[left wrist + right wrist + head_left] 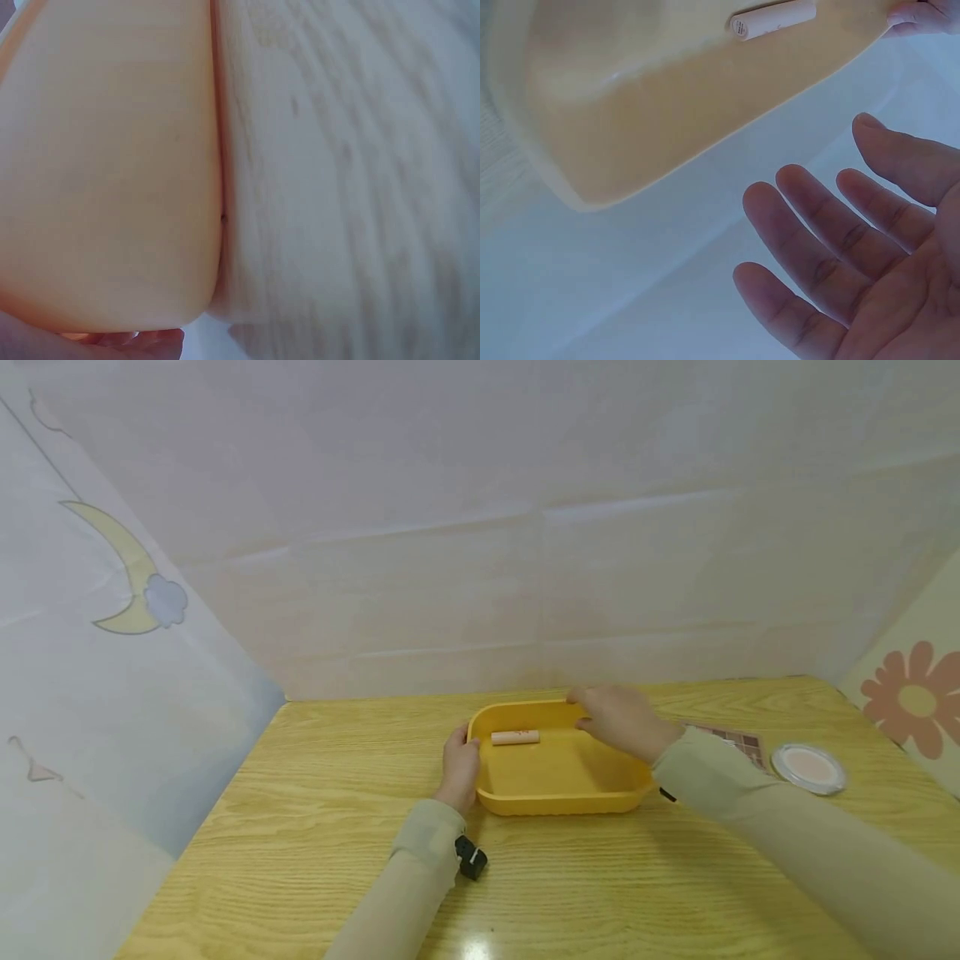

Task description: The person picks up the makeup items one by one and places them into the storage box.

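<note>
While the left hand grips the left end of the yellow tray, the right hand, fingers spread and holding nothing, hangs near the tray's far rim, and the pale pink lipstick tube lies inside, nearer the left hand, its long axis running left to right.
</note>
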Tool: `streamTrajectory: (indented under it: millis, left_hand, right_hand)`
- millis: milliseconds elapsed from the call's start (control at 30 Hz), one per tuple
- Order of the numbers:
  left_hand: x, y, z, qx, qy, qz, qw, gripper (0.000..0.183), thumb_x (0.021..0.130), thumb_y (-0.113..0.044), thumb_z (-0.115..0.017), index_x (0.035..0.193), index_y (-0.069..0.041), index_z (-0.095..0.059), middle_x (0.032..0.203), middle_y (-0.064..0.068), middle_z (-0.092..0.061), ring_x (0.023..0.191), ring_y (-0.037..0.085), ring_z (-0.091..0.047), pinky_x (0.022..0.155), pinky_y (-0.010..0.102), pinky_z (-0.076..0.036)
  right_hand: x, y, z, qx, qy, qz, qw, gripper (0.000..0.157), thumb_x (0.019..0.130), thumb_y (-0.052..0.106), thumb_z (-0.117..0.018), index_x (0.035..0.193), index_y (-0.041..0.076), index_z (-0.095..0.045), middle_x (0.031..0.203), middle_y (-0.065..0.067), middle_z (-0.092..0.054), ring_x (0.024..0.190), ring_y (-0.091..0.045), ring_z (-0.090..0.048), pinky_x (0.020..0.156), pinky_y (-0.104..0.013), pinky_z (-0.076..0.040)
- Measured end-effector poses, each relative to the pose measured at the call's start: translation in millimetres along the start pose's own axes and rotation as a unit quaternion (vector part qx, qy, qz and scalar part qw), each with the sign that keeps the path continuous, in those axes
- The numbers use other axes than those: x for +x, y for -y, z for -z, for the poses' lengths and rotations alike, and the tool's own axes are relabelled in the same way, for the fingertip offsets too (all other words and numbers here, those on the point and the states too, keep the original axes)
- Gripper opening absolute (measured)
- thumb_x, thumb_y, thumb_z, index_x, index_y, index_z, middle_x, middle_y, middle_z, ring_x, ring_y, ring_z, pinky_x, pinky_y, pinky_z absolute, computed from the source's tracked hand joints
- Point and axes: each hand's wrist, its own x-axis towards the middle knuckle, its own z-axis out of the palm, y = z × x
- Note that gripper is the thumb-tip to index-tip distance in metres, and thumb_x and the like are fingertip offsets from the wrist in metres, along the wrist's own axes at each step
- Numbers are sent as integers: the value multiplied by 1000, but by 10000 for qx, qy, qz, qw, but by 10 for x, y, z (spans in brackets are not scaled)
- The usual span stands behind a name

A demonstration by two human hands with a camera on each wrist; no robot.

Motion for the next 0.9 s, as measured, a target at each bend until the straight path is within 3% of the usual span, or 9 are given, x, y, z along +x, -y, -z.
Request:
streamTrajectory:
  millis: [633, 900]
  left_hand:
    - [-3, -14, -6, 34, -8, 8, 10000, 43, 102, 1, -32, 145, 7, -35, 147, 23, -39, 134, 38, -39, 110, 49, -34]
    - [0, -18, -9, 30, 10, 58, 10000, 44, 103, 1, -33, 146, 6, -35, 147, 23, -38, 134, 38, -39, 110, 50, -34]
  right_hand:
    - [-184, -145, 111, 169, -91, -144, 9997, 28, 87, 7, -72, 112, -5, -64, 106, -22, -68, 89, -33, -67, 74, -45, -56]
    - [-249, -201, 128, 234, 54, -304, 9992, 32, 88, 7, -71, 115, -6, -63, 110, -23, -66, 90, -33, -67, 71, -43, -57]
